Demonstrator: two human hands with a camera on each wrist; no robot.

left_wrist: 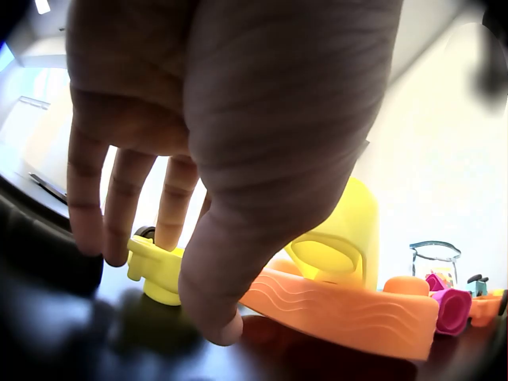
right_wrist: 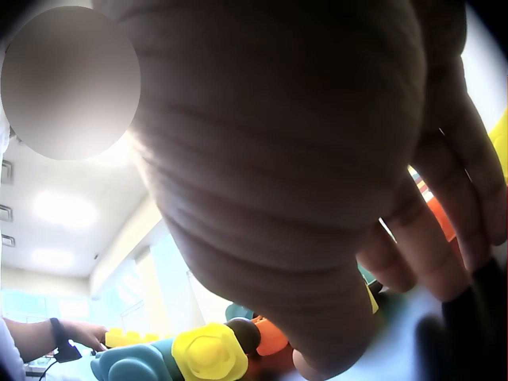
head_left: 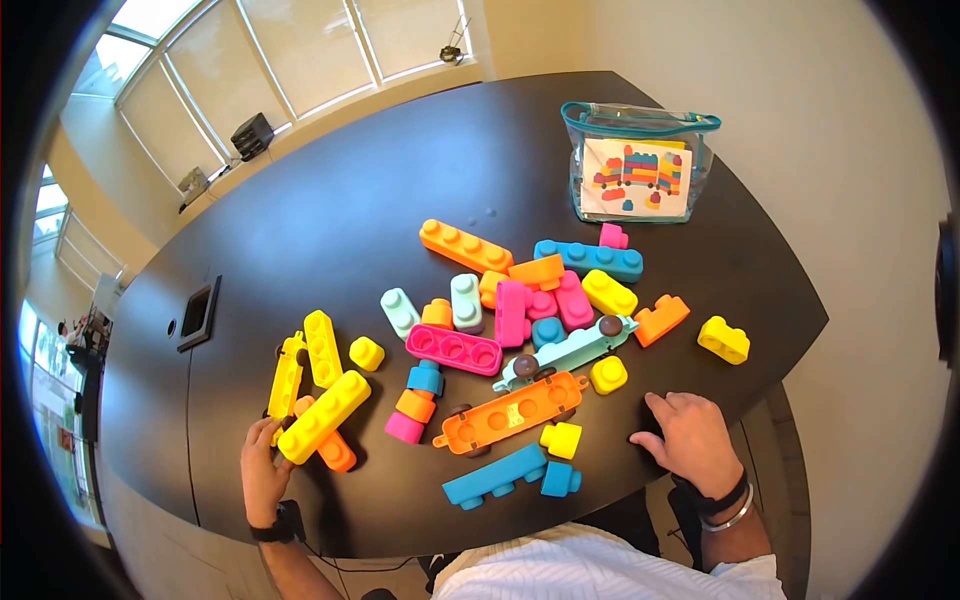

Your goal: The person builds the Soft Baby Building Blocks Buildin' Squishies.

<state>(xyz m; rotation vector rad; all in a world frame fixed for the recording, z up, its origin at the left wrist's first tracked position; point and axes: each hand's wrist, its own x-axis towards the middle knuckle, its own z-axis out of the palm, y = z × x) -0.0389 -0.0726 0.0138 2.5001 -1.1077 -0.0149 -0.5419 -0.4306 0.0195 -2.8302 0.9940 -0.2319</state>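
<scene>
My left hand (head_left: 262, 478) is at the left of the dark table, its fingertips at the near end of a yellow wheeled base (head_left: 286, 380). In the left wrist view the fingers hang fairly straight, apart from the thumb, around the base's end (left_wrist: 159, 274). Right beside that hand, a long yellow block (head_left: 325, 415) lies tilted across an orange block (head_left: 337, 452). My right hand (head_left: 697, 447) rests at the table's right front edge with fingers extended and nothing held. Nearest to it are a small yellow block (head_left: 608, 375) and another yellow block (head_left: 561, 440).
Many blocks lie mid-table, among them an orange wheeled base (head_left: 490, 425), a mint wheeled base (head_left: 575, 352) and a magenta block (head_left: 453, 349). A clear zip bag (head_left: 590, 130) with a picture card stands at the back right. A socket box (head_left: 200, 313) is set into the table.
</scene>
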